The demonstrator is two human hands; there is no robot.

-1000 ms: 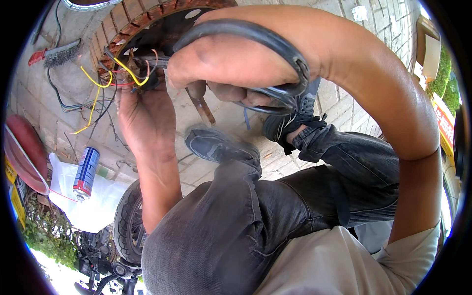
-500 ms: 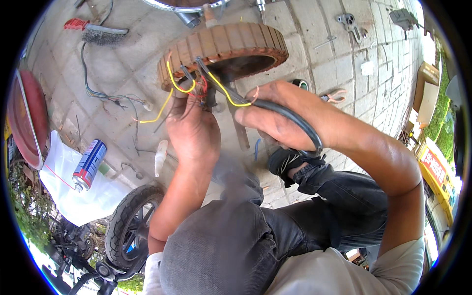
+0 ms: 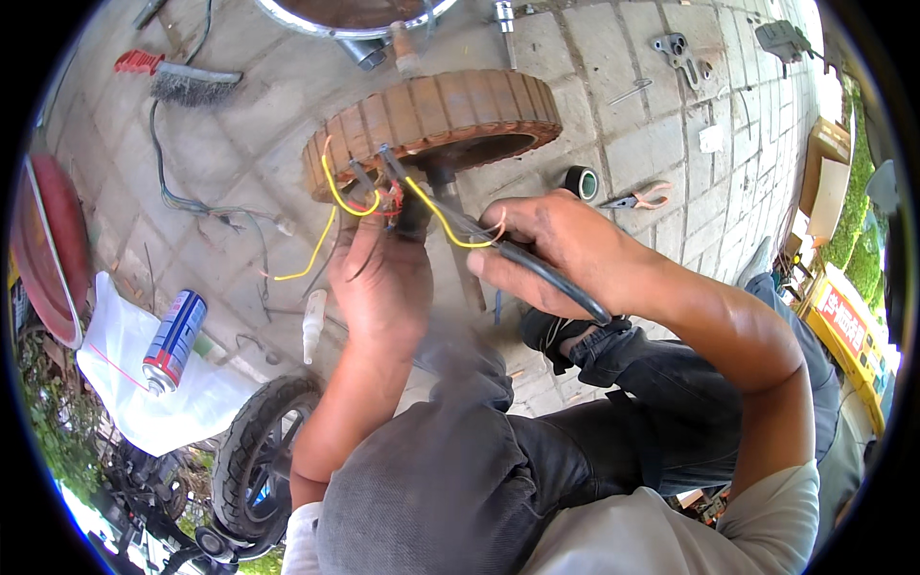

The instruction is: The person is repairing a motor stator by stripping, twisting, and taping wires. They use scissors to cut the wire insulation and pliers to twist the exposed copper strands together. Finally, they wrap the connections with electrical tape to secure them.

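A rusty-brown motor stator (image 3: 441, 107), ring-shaped with a ridged rim, is tilted in front of me. My left hand (image 3: 383, 283) is closed under its near side, fingers around the dark middle part where the wires come out; what exactly the fingertips press on is hidden. Thin yellow wires (image 3: 436, 206), with red and grey ones, run from there. Between thumb and fingers of my right hand (image 3: 565, 240) is a thick black cable (image 3: 561, 280), gripped close to its stripped end, where the yellow wire and a bare copper strand show. A metal shaft (image 3: 467, 259) points down between the hands.
On the paving lie a red-handled wire brush (image 3: 196, 80), loose cable (image 3: 182, 203), a roll of tape (image 3: 580, 182), pliers (image 3: 644, 197) and a white bottle (image 3: 313, 326). A spray can (image 3: 175, 340) rests on a white bag (image 3: 144, 412) by a wheel (image 3: 259, 455). A chrome-edged rim (image 3: 359, 34) is beyond.
My right hand has come slightly lower and nearer with the cable, uncovering more of the pliers. Grey cloth now shows beyond my right arm. The whole view has shifted slightly; my left hand keeps its hold.
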